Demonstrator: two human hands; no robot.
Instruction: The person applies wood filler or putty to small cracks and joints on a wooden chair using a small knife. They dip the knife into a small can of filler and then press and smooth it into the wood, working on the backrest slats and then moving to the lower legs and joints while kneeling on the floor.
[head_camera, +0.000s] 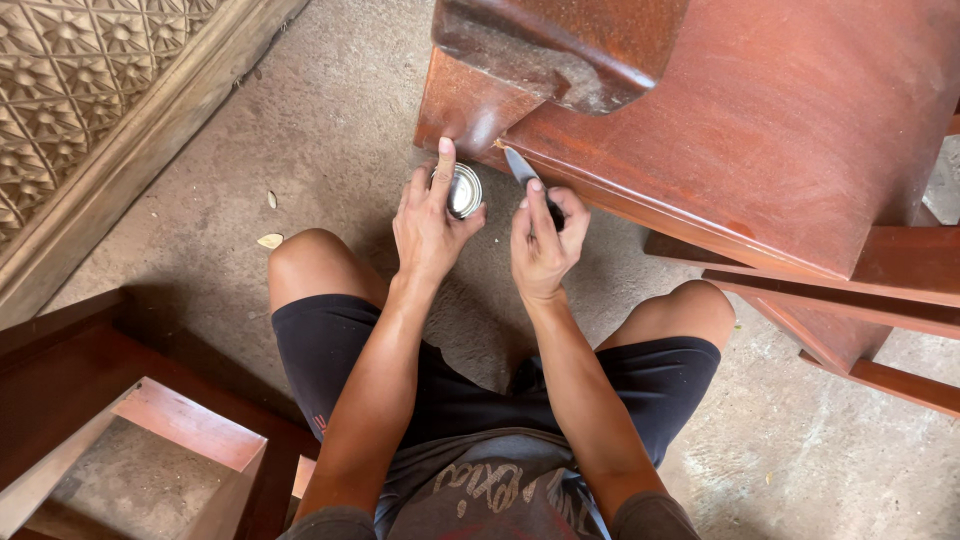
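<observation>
Landmark: one large reddish-brown wooden furniture piece (760, 130), upper right, with a curved arm or leg (560, 45) jutting from its top edge.

Hands, two, both the person's own:
- Left hand (428, 225), just below the furniture's lower left corner. Fingers wrapped about one small round metal tin (463, 190); thumb on the tin's near side, index finger (445, 158) straight up, its tip touching the wood.
- Right hand (543, 240), just right of the left hand and below the furniture's lower edge. Fingers closed round the handle of one knife (520, 167); forefinger laid along the blade's back. The blade tip rests at the lower edge of the wood, just right of the tin. Handle hidden inside the fist.

Tin and knife: near each other, not touching, both tight against the furniture's lower left edge.

Other items, counted:
- Two bare knees, one to each side below the hands; dark shorts (330, 350); grey printed shirt.
- One carved lattice panel (70, 70) in a pale wooden frame, far left of the furniture.
- One dark red wooden frame (150, 420), lower left.
- Several reddish slats (880, 275) beneath the furniture's right end.
- Two small pale scraps (270, 240) on the concrete floor (330, 120), left of the hands.

Obstructions: the jutting arm overhangs the worked corner; the left hand covers most of the tin.
</observation>
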